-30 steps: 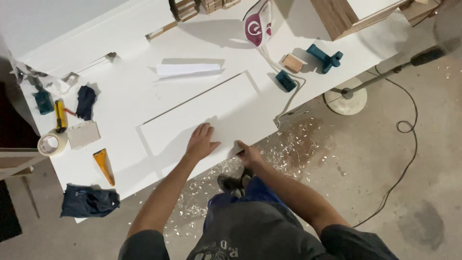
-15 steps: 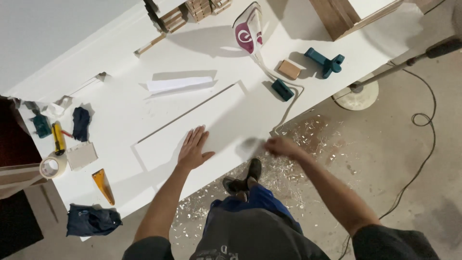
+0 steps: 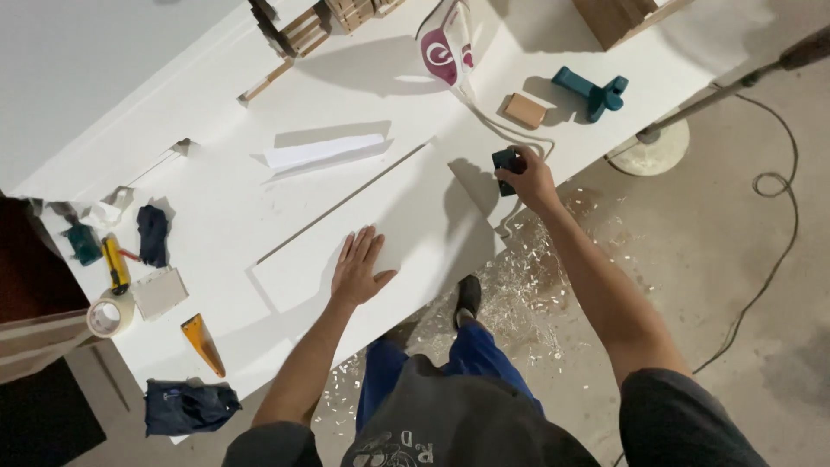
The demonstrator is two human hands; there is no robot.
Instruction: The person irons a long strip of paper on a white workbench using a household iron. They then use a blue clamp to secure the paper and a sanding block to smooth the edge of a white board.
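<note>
White flat panel (image 3: 380, 216) on white table (image 3: 216, 130). Small dark teal-black block (image 3: 506, 164) under right hand (image 3: 524, 177). Teal plastic clamp-shaped tool (image 3: 595, 91); tan wooden block (image 3: 525, 111). Clothes iron (image 3: 445, 47), white with magenta. Yellow utility knife (image 3: 115, 265); orange plastic wedge (image 3: 203, 343). Pale shavings (image 3: 527, 285) speckle grey concrete floor (image 3: 735, 259).

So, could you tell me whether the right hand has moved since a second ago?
Yes. The right hand has left the near edge of the white panel and gone out along the table toward the iron, and now closes on a small dark block.
</note>
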